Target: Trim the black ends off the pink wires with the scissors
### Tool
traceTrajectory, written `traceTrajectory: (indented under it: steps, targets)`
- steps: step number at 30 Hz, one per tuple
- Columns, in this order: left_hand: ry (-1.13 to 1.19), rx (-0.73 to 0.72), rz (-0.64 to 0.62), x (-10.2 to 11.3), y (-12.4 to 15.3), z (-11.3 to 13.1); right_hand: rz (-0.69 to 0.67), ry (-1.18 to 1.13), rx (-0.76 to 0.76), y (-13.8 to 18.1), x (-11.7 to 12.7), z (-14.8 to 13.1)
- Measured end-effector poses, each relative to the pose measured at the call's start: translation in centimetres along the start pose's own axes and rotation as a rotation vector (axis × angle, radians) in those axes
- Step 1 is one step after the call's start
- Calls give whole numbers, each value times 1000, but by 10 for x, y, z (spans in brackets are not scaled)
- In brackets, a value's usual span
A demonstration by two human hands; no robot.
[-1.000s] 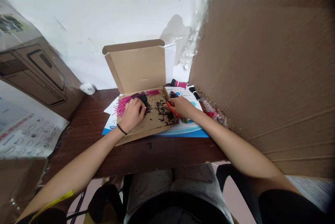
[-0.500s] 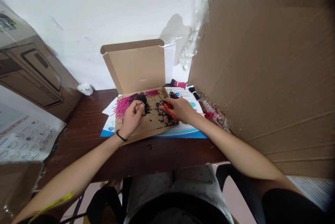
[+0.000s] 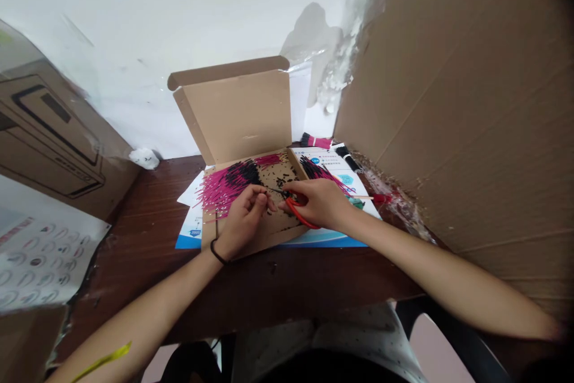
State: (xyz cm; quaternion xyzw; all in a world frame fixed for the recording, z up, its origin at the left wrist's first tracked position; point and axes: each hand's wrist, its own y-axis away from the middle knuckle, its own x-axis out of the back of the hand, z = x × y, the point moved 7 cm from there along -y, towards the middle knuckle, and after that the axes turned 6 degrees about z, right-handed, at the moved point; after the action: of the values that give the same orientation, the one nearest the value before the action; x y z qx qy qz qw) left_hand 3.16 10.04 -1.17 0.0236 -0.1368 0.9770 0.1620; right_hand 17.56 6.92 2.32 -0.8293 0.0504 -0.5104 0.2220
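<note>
The right hand [image 3: 323, 201] is gripping red-handled scissors [image 3: 298, 214], its fingers closing around the handles over the right part of the box [image 3: 264, 238]. The blades are pointing left, toward the left hand [image 3: 244, 218]. That hand is hovering above the box's near edge, thumb and fingers curling narrowly just beside the blade tips; whether they are pinching anything cannot be told. A black band [image 3: 217, 253] is circling the left wrist.

The wires [image 3: 222, 189], pink and black, are lying heaped along the box's left side, some reaching past its left edge. Black clippings [image 3: 284, 180] are lying scattered toward its right edge. The lid [image 3: 237, 114] is standing upright at the far edge. More wires [image 3: 323, 172] are lying beyond the right edge, on a printed sheet [image 3: 332, 239] that is extending beneath the box. Two tied bundles [image 3: 316, 141] are resting near the tabletop's [image 3: 251, 287] far right corner; a white wad [image 3: 144, 158] is sitting near its far left corner.
</note>
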Motion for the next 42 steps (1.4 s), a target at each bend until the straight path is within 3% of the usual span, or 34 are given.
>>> traceTrajectory:
  steps: [13, 25, 31, 37, 42]
  targets:
    - [-96, -40, -24, -1, 3, -10, 56, 59, 17, 7, -4, -2]
    - [-246, -151, -40, -2, 3, 5, 94, 202, 120, 8, -1, -8]
    - [-253, -175, -88, -4, 2, 6, 14, 323, 83, 7, -2, -5]
    - [-221, -159, -85, -3, 1, 4, 99, 304, 64, 5, 6, -7]
    - [-227, -170, -79, -3, 0, 3, 52, 276, 60, 6, 4, -8]
